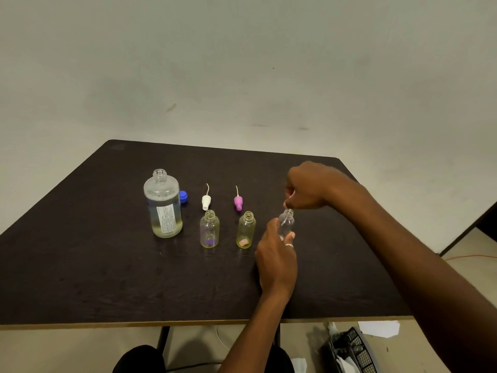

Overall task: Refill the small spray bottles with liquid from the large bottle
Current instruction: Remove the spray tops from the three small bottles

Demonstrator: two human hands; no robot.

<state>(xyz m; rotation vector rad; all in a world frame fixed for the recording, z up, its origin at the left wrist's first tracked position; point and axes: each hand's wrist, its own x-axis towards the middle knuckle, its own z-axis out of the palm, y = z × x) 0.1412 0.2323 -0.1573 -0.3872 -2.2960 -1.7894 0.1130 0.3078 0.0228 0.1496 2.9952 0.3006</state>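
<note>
Clamping left fingers [272, 228] hold a small empty-looking bottle [286, 224]; right fingers [288, 203] pinch its spray top [291, 195].

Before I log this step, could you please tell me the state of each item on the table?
Large bottle: upright, uncapped, partly full.
Blue cap: off, on the table behind it.
White spray head: off, on the table.
Pink spray head: off, on the table.
Left small bottle: upright, open, nearly empty.
Middle small bottle: upright, open, nearly empty.
Right small bottle: gripped by left hand, right hand at its mouth.
</note>
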